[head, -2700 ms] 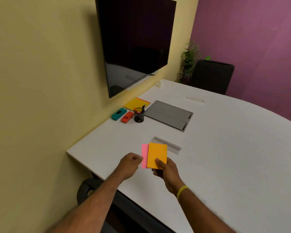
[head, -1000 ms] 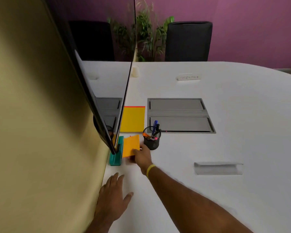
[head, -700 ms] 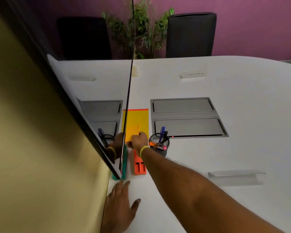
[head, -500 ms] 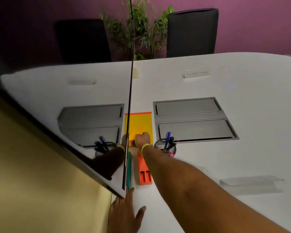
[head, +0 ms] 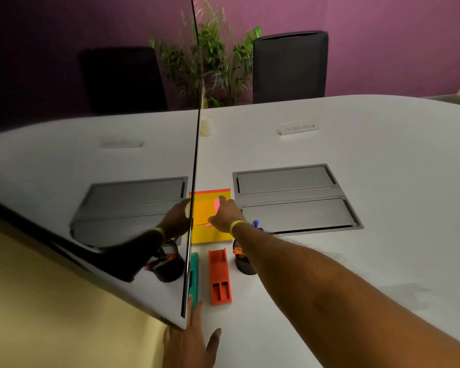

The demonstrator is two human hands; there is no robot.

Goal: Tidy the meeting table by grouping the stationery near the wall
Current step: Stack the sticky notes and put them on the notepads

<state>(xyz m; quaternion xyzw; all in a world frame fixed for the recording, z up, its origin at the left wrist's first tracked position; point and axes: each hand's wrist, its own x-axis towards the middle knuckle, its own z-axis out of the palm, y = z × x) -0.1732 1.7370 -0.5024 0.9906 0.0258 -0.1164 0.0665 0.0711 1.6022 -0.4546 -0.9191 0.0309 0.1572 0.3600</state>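
Note:
My right hand [head: 225,215] reaches far forward and lies on an orange sticky note pad [head: 201,211] and a pink one [head: 217,204], its fingers and thumb still gripping them. Both pads rest on a larger yellow notepad [head: 210,235] beside the wall. Nearer to me lie a teal stapler [head: 194,272] and an orange-red stapler [head: 219,277]. A black pen cup [head: 243,262] stands partly behind my right forearm. My left hand [head: 191,338] is spread flat on the white table [head: 369,261], holding nothing.
A wall-mounted black screen [head: 104,181] overhangs the table's left side and mirrors the scene. Grey cable-box lids [head: 290,197] sit right of the notepad. Farther back are a name card [head: 299,127], a paper cup [head: 206,124], a black chair [head: 290,67] and a plant [head: 213,62].
My right hand has carried the orange and pink pads from the table edge to the wall and lowered them onto the yellow notepad. My left hand has come down flat on the table.

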